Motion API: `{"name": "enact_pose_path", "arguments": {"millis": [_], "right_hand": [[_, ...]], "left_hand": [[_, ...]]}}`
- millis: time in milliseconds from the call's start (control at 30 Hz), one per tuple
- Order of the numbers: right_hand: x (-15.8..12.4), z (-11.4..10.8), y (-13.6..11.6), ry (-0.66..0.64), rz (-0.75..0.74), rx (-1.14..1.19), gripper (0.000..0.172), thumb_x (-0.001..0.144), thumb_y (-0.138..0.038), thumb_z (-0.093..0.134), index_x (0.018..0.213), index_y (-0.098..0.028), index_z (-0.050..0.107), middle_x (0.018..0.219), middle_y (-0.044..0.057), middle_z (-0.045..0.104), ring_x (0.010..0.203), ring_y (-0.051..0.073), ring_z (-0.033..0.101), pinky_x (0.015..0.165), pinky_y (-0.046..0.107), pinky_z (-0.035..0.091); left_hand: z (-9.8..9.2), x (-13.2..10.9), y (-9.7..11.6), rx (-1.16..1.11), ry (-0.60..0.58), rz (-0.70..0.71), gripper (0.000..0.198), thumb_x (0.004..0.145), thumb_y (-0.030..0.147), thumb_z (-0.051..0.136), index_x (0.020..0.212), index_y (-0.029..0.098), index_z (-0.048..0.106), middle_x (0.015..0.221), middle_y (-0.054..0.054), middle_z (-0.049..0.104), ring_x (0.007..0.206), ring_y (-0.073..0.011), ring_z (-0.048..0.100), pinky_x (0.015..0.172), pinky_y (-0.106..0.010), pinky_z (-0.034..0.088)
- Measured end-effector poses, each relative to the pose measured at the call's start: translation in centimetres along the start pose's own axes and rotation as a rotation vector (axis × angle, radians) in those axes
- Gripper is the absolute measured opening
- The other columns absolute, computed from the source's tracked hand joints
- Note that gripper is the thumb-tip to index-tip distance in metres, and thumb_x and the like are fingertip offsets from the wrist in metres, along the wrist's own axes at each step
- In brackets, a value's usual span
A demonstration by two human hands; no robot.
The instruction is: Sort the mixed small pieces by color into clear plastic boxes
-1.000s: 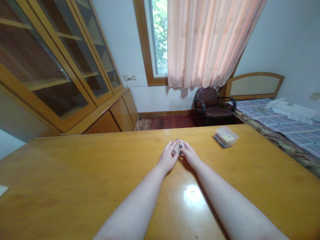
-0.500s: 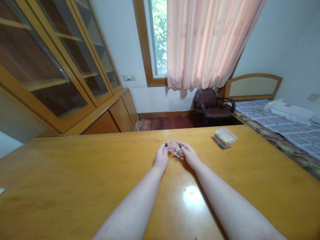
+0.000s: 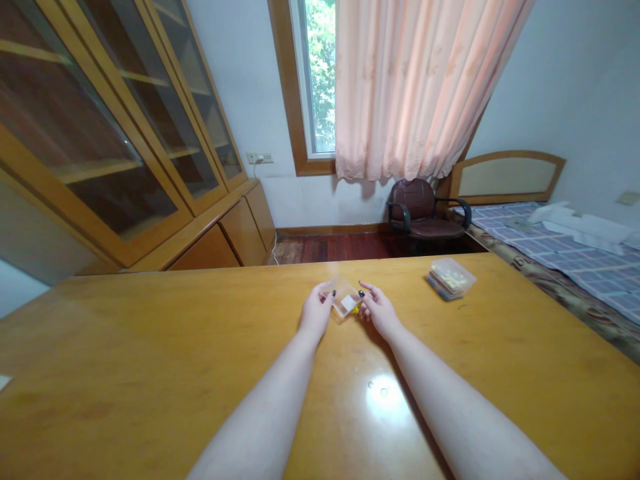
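A small clear plastic box [image 3: 341, 293] is held between both hands over the far middle of the table. A white patch [image 3: 348, 303] shows on or in it; I cannot tell which. My left hand [image 3: 316, 311] grips the box's left side, thumb on top. On its right edge, the thumb of my right hand [image 3: 380, 312] presses while the index finger stretches away. Something small and yellow [image 3: 357, 309] shows by the right fingers, too small to name. Whether the lid is closed cannot be made out.
On the wooden table [image 3: 200, 353], a clear container [image 3: 453, 275] with pale yellow pieces stands at the far right. Past the table are a brown armchair [image 3: 419, 207], a bed [image 3: 560, 233] on the right and a glass-door cabinet [image 3: 165, 220] on the left.
The box has turned and now faces me more flatly, with its white patch lower and further left. My left hand has shifted slightly left. Yellow now shows beside the right fingers.
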State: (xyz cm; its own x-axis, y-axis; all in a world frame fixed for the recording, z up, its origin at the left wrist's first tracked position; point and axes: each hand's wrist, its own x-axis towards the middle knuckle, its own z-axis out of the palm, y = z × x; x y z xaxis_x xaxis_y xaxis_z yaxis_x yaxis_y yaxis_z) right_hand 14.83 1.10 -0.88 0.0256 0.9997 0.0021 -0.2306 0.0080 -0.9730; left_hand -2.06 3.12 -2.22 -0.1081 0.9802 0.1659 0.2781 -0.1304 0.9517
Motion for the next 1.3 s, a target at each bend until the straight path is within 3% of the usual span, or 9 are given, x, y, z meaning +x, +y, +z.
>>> {"name": "enact_pose_path", "arguments": {"millis": [167, 300, 433, 533, 600, 767, 967, 1100, 1300], "right_hand": [[0.3, -0.3, 0.2, 0.072, -0.036, 0.014, 0.051, 0.069, -0.047, 0.066, 0.109, -0.017, 0.056, 0.075, 0.004, 0.067, 0.042, 0.007, 0.045, 0.040, 0.021, 0.032], [0.3, -0.3, 0.3, 0.068, -0.023, -0.011, 0.052, 0.068, -0.049, 0.066, 0.108, -0.016, 0.055, 0.076, 0.004, 0.067, 0.042, 0.007, 0.045, 0.042, 0.022, 0.033], [0.2, -0.2, 0.4, 0.071, -0.020, -0.018, 0.055, 0.069, -0.051, 0.065, 0.109, -0.015, 0.054, 0.076, 0.005, 0.067, 0.041, 0.007, 0.045, 0.041, 0.022, 0.032], [0.3, -0.1, 0.6, 0.082, -0.030, -0.001, 0.055, 0.068, -0.052, 0.065, 0.108, -0.015, 0.053, 0.074, 0.004, 0.067, 0.040, 0.007, 0.044, 0.042, 0.022, 0.033], [0.4, -0.1, 0.7, 0.077, -0.036, 0.010, 0.055, 0.068, -0.052, 0.066, 0.107, -0.016, 0.053, 0.073, 0.003, 0.067, 0.040, 0.007, 0.044, 0.042, 0.022, 0.034], [0.5, -0.1, 1.0, 0.066, -0.048, 0.012, 0.054, 0.068, -0.051, 0.066, 0.106, -0.016, 0.053, 0.072, 0.003, 0.067, 0.041, 0.008, 0.045, 0.042, 0.022, 0.034], [0.6, -0.4, 1.4, 0.077, -0.059, 0.005, 0.050, 0.072, -0.048, 0.065, 0.110, -0.017, 0.052, 0.075, 0.003, 0.066, 0.042, 0.008, 0.046, 0.043, 0.023, 0.035], [0.8, -0.5, 1.3, 0.100, -0.085, -0.017, 0.050, 0.072, -0.049, 0.064, 0.110, -0.018, 0.052, 0.077, 0.003, 0.066, 0.044, 0.009, 0.045, 0.046, 0.025, 0.039], [0.9, -4.2, -3.4, 0.310, -0.455, -0.438, 0.041, 0.079, -0.042, 0.054, 0.113, -0.019, 0.054, 0.107, 0.012, 0.062, 0.096, 0.023, 0.057, 0.088, 0.041, 0.045]], "left_hand": [[-2.4, 1.5, -1.4, 0.168, 0.007, -0.103, 0.027, 0.081, 0.015, 0.053, 0.107, 0.015, 0.060, 0.104, -0.010, 0.070, 0.094, -0.0189, 0.066, 0.086, -0.033, 0.050], [-3.0, 1.4, -0.3, 0.369, 0.098, -0.131, 0.044, 0.081, 0.020, 0.054, 0.125, 0.017, 0.050, 0.117, -0.013, 0.064, 0.106, -0.0227, 0.061, 0.092, -0.036, 0.047], [-2.5, -0.5, 3.2, 0.623, 0.285, 0.099, 0.052, 0.082, 0.022, 0.050, 0.133, 0.016, 0.043, 0.142, -0.014, 0.041, 0.131, -0.0260, 0.038, 0.109, -0.039, 0.030], [-1.1, -3.0, 5.8, 0.800, 0.077, 0.288, 0.038, 0.086, 0.022, 0.043, 0.123, 0.017, 0.054, 0.129, -0.013, 0.054, 0.121, -0.0271, 0.047, 0.106, -0.042, 0.033], [0.4, -4.8, 6.8, 0.926, -0.108, 0.258, 0.032, 0.087, 0.026, 0.042, 0.111, 0.016, 0.061, 0.113, -0.016, 0.063, 0.109, -0.0306, 0.054, 0.098, -0.047, 0.038], [3.5, -7.3, 5.5, 1.118, -0.177, 0.068, 0.058, 0.079, 0.031, 0.058, 0.131, 0.007, 0.048, 0.140, -0.026, 0.040, 0.126, -0.0419, 0.039, 0.100, -0.057, 0.033], [1.1, -4.5, 3.6, 1.152, -0.189, -0.005, 0.063, 0.081, 0.034, 0.053, 0.135, 0.004, 0.041, 0.140, -0.027, 0.041, 0.131, -0.0365, 0.037, 0.107, -0.050, 0.027], [-0.8, -2.3, 3.0, 1.114, -0.214, -0.052, 0.064, 0.086, 0.040, 0.046, 0.142, 0.012, 0.033, 0.149, -0.019, 0.030, 0.138, -0.0337, 0.024, 0.110, -0.057, 0.016], [-0.7, -1.0, 1.6, 1.075, -0.169, -0.020, 0.064, 0.086, 0.042, 0.043, 0.143, 0.015, 0.032, 0.152, -0.016, 0.025, 0.139, -0.0328, 0.022, 0.111, -0.053, 0.018]]}}
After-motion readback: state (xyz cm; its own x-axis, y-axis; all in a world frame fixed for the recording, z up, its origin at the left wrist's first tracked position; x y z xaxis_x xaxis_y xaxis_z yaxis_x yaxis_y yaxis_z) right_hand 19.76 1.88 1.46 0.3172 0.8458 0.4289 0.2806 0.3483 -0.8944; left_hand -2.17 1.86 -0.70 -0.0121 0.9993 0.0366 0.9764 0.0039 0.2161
